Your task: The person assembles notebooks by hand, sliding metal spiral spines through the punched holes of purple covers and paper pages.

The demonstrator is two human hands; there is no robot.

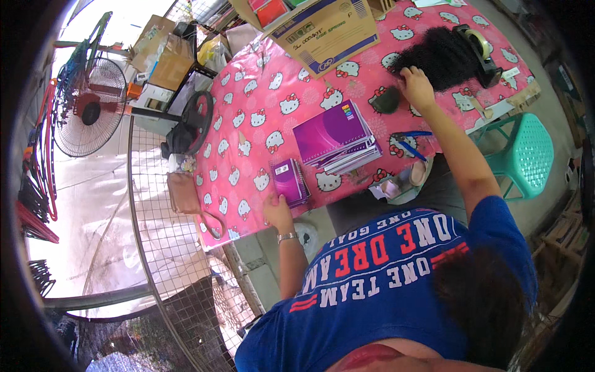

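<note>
One cardboard box (334,42) holds something red (271,12); left hand (278,213) at small purple notebooks (287,184) near the table's (248,166) edge, right hand (418,90) at black fuzzy material (443,59); whether either pinches, I cannot tell

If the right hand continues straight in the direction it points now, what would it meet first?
Most likely the left end of the black curly bundle: the right hand is at that edge, though whether it touches is unclear. Farther on, roughly in line, is the large cardboard box.
</note>
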